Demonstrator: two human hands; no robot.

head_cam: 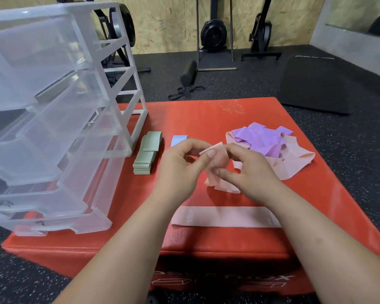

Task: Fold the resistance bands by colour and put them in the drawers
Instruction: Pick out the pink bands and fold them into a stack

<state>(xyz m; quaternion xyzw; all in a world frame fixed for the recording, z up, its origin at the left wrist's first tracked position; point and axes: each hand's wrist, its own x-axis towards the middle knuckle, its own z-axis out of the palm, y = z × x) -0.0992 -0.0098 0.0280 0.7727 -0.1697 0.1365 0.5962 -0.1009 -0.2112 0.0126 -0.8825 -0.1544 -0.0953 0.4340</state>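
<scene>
Both hands hold one pink resistance band (217, 163) above the red mat (206, 115). My left hand (180, 167) pinches its upper edge and my right hand (248, 172) pinches its lower part; the band's tail droops onto the mat. Another pink band (226, 217) lies flat and stretched out close to me, under my forearms. A loose heap of purple bands (261, 137) sits on more pink bands (294, 163) at the right. Folded green bands (147, 154) and a folded blue band (178, 139) lie beside the clear plastic drawer unit (53, 119) at the left.
The drawer unit stands on the mat's left side with several drawers pulled out. Behind the mat, on the dark rubber floor, lie a black foam roller (188, 71), black loop bands (184, 91) and a black mat (316, 84). Exercise machines stand against the plywood wall.
</scene>
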